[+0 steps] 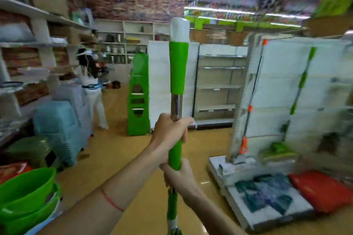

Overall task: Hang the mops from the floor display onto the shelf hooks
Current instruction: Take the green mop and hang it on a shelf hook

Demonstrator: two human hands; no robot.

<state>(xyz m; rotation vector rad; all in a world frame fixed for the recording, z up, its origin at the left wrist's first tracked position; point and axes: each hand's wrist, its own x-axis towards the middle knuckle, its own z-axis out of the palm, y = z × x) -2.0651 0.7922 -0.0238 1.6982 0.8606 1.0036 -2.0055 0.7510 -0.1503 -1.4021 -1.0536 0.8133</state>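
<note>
Mop (178,66): green plastic grip with a white-wrapped tip on a chrome pole, held upright, long axis vertical, tip up, lower end running down out of view. Left hand (170,131) is wrapped round the pole where chrome meets green, right hand (180,175) is wrapped round it just below, both fully closed on it. Stacked green basins (24,192) sit low, left of the hands, contents not visible; two more mops (298,89) lean on the white shelf unit (324,82), right of the hands.
</note>
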